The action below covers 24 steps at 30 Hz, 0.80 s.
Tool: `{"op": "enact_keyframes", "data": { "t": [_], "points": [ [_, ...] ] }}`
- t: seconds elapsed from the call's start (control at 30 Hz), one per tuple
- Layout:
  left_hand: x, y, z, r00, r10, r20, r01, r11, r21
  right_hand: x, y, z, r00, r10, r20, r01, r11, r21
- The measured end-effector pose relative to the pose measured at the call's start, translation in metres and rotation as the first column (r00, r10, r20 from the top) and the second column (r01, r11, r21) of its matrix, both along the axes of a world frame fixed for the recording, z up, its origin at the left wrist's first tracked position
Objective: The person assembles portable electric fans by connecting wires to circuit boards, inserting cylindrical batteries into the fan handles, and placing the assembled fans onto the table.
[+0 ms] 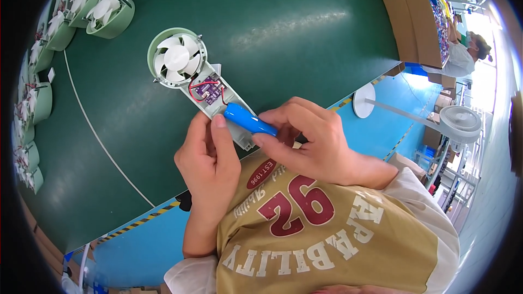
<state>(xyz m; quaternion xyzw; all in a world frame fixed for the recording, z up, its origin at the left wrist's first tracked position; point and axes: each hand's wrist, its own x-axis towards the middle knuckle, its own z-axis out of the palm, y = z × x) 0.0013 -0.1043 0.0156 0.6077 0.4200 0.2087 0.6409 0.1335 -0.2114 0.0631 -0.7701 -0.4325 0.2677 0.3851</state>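
A pale green handheld fan housing lies with its handle toward me, its inside exposed. White fan blades sit in the round head at the far end. In the handle's upper part a purple circuit board shows red and black wires. My right hand pinches the lower end of a blue cylindrical battery, which lies slantwise over the handle. My left hand grips the handle's left edge between thumb and fingers, its thumb tip close to the battery's upper end. Some of its fingers are hidden behind the handle.
More green fan housings with white blades line the table's left side, and a few show at the far edge. Cardboard boxes stand at the far right. Beyond the green table are a white standing fan and another person.
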Motion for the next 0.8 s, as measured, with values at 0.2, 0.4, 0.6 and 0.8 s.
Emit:
{"op": "enact_keyframes", "data": {
  "t": [0.2, 0.4, 0.6, 0.8],
  "points": [
    [0.001, -0.002, -0.003, 1.0, -0.019, -0.02, 0.02, 0.999, 0.036, -0.004, -0.003, -0.008, 0.999, -0.054, 0.003, 0.053, 0.993, 0.109],
    [0.004, -0.006, 0.004, 0.998, -0.045, 0.036, 0.049, 0.992, -0.12, -0.006, -0.004, -0.017, 0.99, -0.085, 0.114, 0.062, 0.979, 0.193],
    [0.005, -0.007, 0.009, 0.998, -0.041, 0.044, 0.048, 0.981, -0.186, -0.006, -0.004, -0.022, 0.987, -0.09, 0.133, 0.056, 0.969, 0.242],
    [0.001, -0.005, 0.001, 0.994, -0.112, -0.008, 0.11, 0.989, -0.096, -0.007, -0.003, -0.027, 0.976, -0.081, 0.2, 0.04, 0.979, 0.2]
  ]
}}
